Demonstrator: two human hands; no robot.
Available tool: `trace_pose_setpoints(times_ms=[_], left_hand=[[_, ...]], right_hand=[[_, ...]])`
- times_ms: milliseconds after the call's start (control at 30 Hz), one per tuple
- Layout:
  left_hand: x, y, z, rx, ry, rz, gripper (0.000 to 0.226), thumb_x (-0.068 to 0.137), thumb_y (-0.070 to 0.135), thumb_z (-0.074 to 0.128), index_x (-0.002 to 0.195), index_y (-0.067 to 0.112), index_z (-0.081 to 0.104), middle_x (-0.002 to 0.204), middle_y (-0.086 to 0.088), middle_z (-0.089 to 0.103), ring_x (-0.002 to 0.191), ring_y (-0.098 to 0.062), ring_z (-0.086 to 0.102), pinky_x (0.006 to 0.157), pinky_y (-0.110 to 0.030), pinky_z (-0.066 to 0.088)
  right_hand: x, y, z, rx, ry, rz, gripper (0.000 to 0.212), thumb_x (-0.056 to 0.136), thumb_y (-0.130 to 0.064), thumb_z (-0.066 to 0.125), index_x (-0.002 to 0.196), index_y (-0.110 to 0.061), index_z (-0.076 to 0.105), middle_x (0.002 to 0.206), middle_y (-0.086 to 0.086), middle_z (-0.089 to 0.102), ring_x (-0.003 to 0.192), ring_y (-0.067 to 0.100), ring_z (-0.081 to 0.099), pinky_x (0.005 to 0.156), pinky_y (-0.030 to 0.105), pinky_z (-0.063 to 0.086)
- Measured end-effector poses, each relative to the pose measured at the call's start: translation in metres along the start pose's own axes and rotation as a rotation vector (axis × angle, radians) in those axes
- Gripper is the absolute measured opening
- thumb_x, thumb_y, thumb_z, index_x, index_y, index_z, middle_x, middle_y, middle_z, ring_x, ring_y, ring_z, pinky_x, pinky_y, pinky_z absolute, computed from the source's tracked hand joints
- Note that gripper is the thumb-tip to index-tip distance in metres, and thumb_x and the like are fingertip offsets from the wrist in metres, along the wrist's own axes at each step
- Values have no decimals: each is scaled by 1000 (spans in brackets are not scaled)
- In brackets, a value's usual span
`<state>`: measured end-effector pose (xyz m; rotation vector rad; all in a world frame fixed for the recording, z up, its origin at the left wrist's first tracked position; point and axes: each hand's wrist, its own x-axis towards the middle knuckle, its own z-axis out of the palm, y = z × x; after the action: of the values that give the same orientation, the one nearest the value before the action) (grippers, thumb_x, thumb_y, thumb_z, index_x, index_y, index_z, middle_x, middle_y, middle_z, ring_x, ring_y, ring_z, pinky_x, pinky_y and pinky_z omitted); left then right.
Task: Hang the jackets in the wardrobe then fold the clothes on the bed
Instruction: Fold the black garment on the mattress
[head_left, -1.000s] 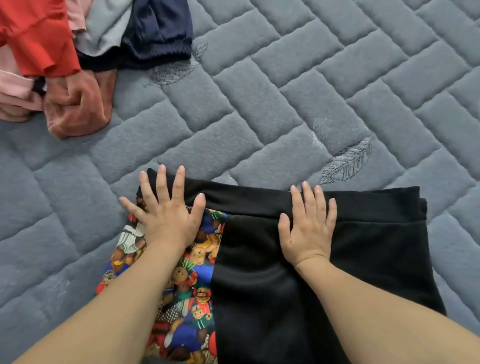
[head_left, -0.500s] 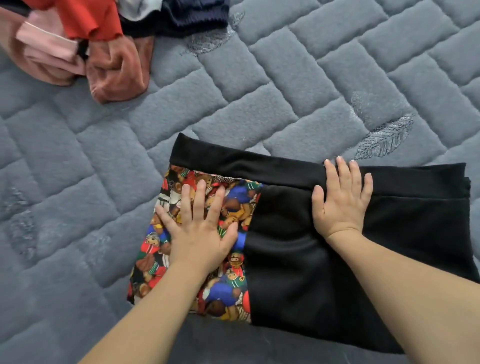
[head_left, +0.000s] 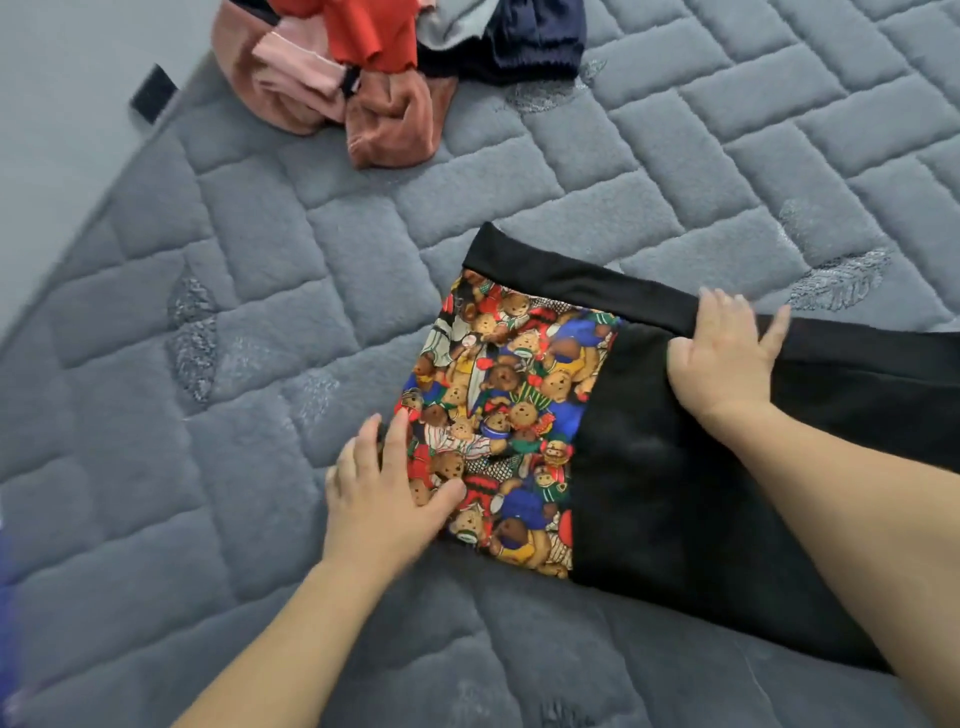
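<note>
While my left hand (head_left: 387, 501) rests with relaxed, nearly straight fingers on the left edge of the bear-print panel, nothing is really gripped there, and this is the first risk I see. I judge that if I lift or turn this edge with only flat fingers, the half-folded black fleece garment with the colourful teddy-bear patch (head_left: 649, 467) can slide on the soft grey quilted bed cover (head_left: 260, 364), and the layers below can open again.

My right hand (head_left: 727, 358) lies flat on the black band at the far edge of the garment. Its fingers are spread and straight, pressing, not clenched on the cloth. If this hand leaves too early, I think the folded band can spring back and the fold line becomes crooked.

The garment lies near the middle of the bed, a little toward the near side. Its long axis runs from left to right and tilts, so the left end is farther from me and the right end goes out of view. The bear panel points toward the left edge of the bed. I cannot tell how long the right part is, so an uneven fold is possible.

The loose pile of red, pink, rust and navy clothes (head_left: 384, 67) waits at the far left corner of the bed, well apart, not yet folded.
</note>
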<state>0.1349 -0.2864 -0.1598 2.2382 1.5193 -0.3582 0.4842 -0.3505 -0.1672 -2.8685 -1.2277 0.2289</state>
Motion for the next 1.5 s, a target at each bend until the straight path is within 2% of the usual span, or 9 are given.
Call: trace_pose_setpoints(times_ms=[133,233,333,500,700,933,1233,1367,1500], left_hand=[[19,14,-25,-617,30,-282,59,76,44,71,125,24,44,122,-3,54,110,-26,52,99,-40,43],[19,23,-28,-1044,-190,-482,50,78,35,77,113,11,52,103,-3,69,92,-26,68,85,-41,56],[5,23,-25,-1359,-445,-519,29,85,22,73,108,5,66,89,-11,76,75,-24,74,64,-33,61],[-29,-21,-44,-1294,-511,-459,16,90,16,69,102,6,69,89,-12,76,82,-27,74,72,-35,61],[-63,-133,-172,-1265,-220,-498,17,88,11,68,102,2,68,85,-17,75,61,-23,71,54,-29,58],[-152,-180,-399,-1237,69,-258,36,83,17,73,117,9,65,103,-18,73,97,-35,71,94,-49,53],[-275,-68,-480,-904,-78,-74,47,62,10,75,107,14,65,96,-16,70,85,-34,67,79,-43,54],[-282,14,-399,-690,-183,-103,20,58,13,69,64,32,66,75,-7,65,66,-24,63,66,-38,55],[-259,101,-254,-523,-347,-80,26,66,16,64,91,23,64,89,-5,64,70,-20,61,62,-33,53]], right_hand=[[26,-107,-20,239,-144,-266,76,81,-54,36,145,-13,36,136,13,53,125,33,47,109,47,29],[47,-162,-29,167,-337,-147,100,72,-86,38,144,-16,36,138,13,50,127,36,46,103,49,34],[46,-183,-31,-12,-441,-170,83,70,-80,50,126,-20,53,121,8,61,112,34,55,94,45,41],[-9,-211,-29,241,-480,-170,35,78,-48,52,101,-23,58,95,1,65,87,25,58,84,41,45],[-52,-336,-116,883,-532,-86,22,68,-25,59,88,-16,62,81,6,66,75,25,64,70,35,54],[-93,-445,-324,1449,-575,-87,42,56,-4,48,97,-6,53,85,13,62,76,33,65,80,55,56],[-155,-333,-459,1908,-732,-15,35,57,8,30,81,0,53,86,12,62,78,32,63,74,36,57],[-166,-226,-398,2091,-722,157,56,52,6,25,101,0,51,114,15,54,106,37,54,113,43,34],[-166,-96,-299,2200,-678,339,57,52,3,22,99,-2,54,106,15,58,104,35,55,107,41,40]])
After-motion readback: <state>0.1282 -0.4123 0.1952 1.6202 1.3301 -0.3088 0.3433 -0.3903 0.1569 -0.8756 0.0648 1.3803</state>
